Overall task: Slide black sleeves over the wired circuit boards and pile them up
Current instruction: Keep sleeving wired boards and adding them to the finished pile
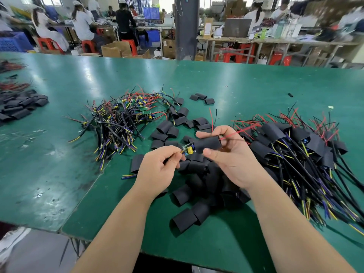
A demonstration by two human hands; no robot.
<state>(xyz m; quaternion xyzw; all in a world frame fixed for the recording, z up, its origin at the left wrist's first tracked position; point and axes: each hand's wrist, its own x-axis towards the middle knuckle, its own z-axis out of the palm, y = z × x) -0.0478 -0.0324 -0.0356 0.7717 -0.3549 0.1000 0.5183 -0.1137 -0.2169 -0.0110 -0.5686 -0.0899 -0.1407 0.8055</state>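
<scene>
A: While both hands work above the green counter (pixel 59 154), what has each one got?

B: The left hand (pixel 157 170) has its fingers curled, pinching a circuit board (pixel 188 149) by its leads. The right hand (pixel 230 154) has thumb and fingers wrapped round a black sleeve (pixel 209 145). The board's end sticks out of the sleeve's left mouth, and a red wire comes out the other side.

A: And the piles?

B: From the hands, sleeved boards (pixel 295 146) lie at 3 o'clock, bare wired boards (pixel 122 115) at 10, and loose sleeves (pixel 197 184) at 6.
</scene>
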